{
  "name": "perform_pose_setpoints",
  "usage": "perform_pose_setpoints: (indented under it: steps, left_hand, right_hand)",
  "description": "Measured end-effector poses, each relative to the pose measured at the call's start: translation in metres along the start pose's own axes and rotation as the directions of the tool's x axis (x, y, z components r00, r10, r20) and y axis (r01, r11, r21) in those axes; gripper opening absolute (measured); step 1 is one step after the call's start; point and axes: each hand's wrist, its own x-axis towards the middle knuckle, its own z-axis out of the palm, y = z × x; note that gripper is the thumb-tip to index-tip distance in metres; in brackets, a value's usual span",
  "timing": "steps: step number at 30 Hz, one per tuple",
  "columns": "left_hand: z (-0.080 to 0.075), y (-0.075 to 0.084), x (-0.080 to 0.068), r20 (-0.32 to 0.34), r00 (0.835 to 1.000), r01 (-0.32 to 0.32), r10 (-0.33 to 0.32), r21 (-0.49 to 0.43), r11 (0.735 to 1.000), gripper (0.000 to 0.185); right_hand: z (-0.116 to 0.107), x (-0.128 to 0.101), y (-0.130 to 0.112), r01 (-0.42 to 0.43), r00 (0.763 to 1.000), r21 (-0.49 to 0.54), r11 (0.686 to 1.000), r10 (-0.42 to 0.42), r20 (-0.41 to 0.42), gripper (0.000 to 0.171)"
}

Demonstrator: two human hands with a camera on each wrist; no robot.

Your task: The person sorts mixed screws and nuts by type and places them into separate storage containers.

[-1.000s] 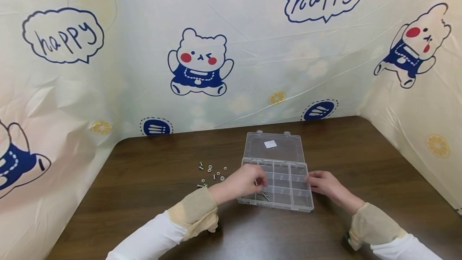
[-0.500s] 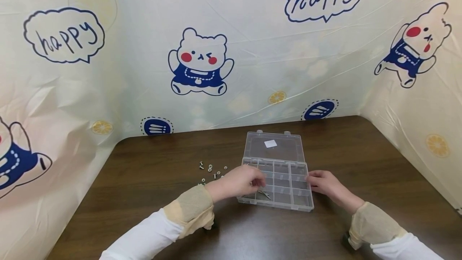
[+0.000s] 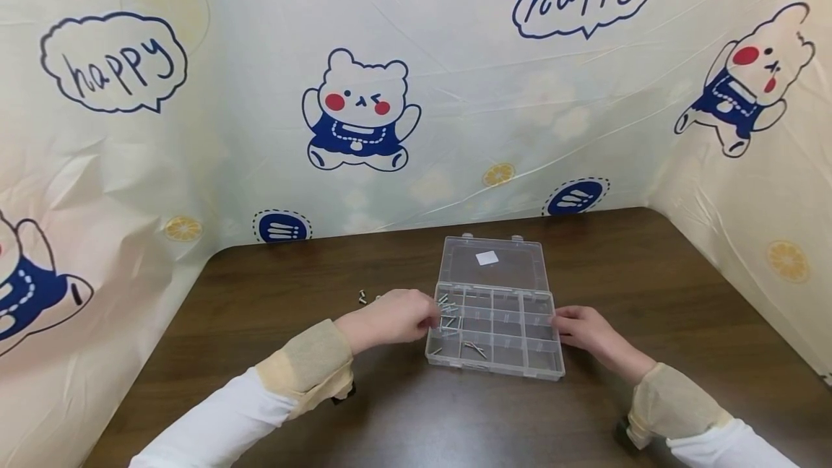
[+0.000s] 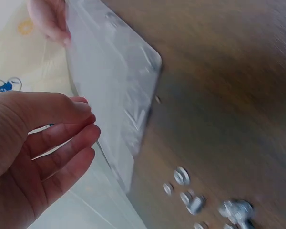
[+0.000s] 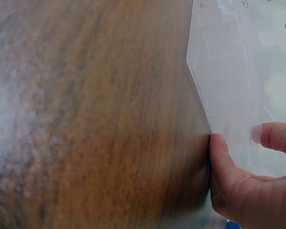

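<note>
A clear plastic compartment box lies with its lid folded back. Screws lie in its left column, and a few longer screws in the front compartment beside it. My left hand hovers at the box's left edge; in the left wrist view its thumb is near the fingertips, fingers loosely bent, nothing showing between them. My right hand holds the box's right side, thumb and fingers on either side of the wall in the right wrist view.
Loose nuts or washers and screws lie on the brown wooden table left of the box, partly hidden by my left hand in the head view. A printed cloth hangs behind and beside the table.
My left hand has moved left from over the compartments to the box's left edge, uncovering the screws in the left column. My right hand stays at the box's right side.
</note>
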Motion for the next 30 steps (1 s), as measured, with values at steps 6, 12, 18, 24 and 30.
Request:
perform_pose_setpoints:
  steps: [6,12,18,24,30]
  left_hand:
    - [0.002,-0.013,-0.013,0.051,0.998,0.043,-0.042,-0.019,0.999,0.012]
    - [0.002,-0.024,-0.028,0.111,0.986,0.135,-0.125,-0.089,0.987,0.011]
    - [0.009,-0.038,-0.04,0.1,0.982,0.173,-0.163,-0.098,0.98,0.012]
    - [0.019,-0.054,-0.05,0.108,0.974,0.211,-0.201,-0.089,0.974,0.013]
    - [0.024,-0.062,-0.054,0.113,0.967,0.24,-0.228,-0.105,0.965,0.011]
  right_hand:
    - [-0.001,0.0,0.003,0.006,1.0,0.013,1.0,-0.006,-0.006,0.047]
    - [0.0,0.0,0.005,0.012,1.0,0.018,1.0,-0.012,-0.004,0.047]
    - [-0.001,-0.001,0.004,0.016,1.0,0.005,1.0,-0.016,-0.002,0.047]
    - [-0.001,-0.001,0.004,0.02,1.0,0.01,1.0,-0.02,-0.004,0.046]
    - [0.0,0.001,0.004,0.035,0.999,0.024,0.999,-0.035,-0.01,0.046]
